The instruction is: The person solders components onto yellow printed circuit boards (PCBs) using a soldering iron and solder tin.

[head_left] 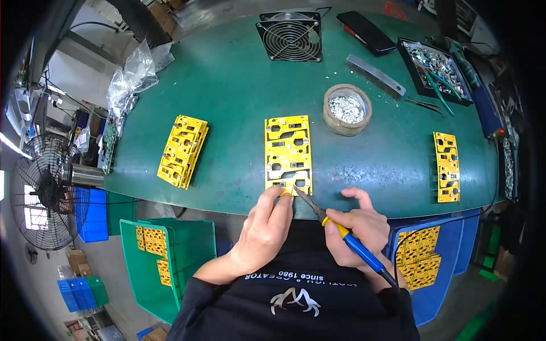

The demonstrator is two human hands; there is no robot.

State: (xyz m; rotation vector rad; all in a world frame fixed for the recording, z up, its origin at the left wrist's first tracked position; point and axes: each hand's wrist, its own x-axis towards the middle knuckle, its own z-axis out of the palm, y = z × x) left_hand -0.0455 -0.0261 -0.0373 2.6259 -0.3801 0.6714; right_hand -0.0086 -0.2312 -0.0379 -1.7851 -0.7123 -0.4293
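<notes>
A yellow circuit board panel (288, 150) with cut-outs lies in front of me near the table's front edge. My left hand (266, 230) is closed at its near edge, thumb and fingertips pinched on the board; whether a small part is also between them is hidden. In my right hand (359, 230) is a soldering iron (362, 252) with a blue handle and yellow collar. Its tip meets the panel's near end, close beside my left fingertips. My right index finger is raised off the handle.
Yellow panels (183, 152) are stacked at left; another panel (447, 167) lies at right. A round pot (347, 110) of silvery bits, a metal bar (375, 77), tweezers (424, 105), a parts tray (437, 71) and a fan (290, 37) stand beyond. Green (196, 238) and blue bins (441, 295) flank me.
</notes>
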